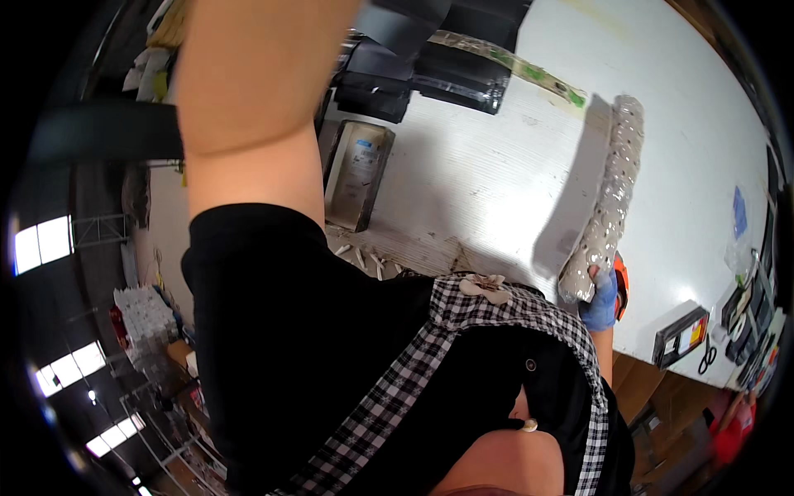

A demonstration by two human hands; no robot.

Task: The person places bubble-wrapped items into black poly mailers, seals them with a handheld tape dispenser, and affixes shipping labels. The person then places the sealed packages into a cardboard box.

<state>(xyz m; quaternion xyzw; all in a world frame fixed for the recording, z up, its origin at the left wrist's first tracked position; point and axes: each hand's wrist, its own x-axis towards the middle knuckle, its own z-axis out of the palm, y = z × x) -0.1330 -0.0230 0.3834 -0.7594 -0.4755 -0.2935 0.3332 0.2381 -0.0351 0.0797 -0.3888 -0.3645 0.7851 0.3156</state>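
My right hand, in a blue glove with the thumb bare, is closed round the near end of a long roll wrapped in clear bubble wrap. This roll slants away across the white table, its shadow lying along its left side. Against the outer side of that hand shows an orange and black thing; its kind is mostly hidden, and I cannot tell whether the hand holds it too. My left forearm reaches up past the top edge, near black plastic bags, and its hand is out of the picture.
A strip of clear tape with green marks runs from the bags across the table. Left of centre lies a shallow open box. At the right edge are a dark box, black scissors and a blue scrap.
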